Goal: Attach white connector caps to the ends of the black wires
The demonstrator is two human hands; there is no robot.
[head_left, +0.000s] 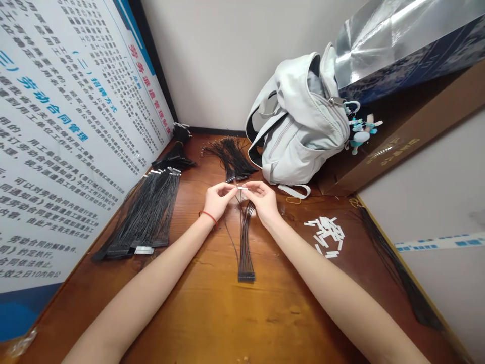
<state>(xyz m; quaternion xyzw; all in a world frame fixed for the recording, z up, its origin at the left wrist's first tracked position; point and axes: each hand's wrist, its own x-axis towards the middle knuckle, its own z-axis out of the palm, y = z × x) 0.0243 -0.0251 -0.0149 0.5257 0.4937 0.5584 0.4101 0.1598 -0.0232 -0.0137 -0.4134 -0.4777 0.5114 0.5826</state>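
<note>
My left hand (219,199) and right hand (263,198) are nearly closed, pinching a small white strip (241,187) between their fingertips above the wooden table (273,313). Thin black wires (245,237) run up toward my fingers from a black connector (246,276) lying below. More wire bundles (144,217) lie to my left, and loose white strips (325,233) lie to my right.

Head-worn view, angled steeply downward

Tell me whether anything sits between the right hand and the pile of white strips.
Nothing visible does: only bare wooden tabletop lies between the right hand and the white strips. The rubber band and backpack strap lie beyond that path.
</note>
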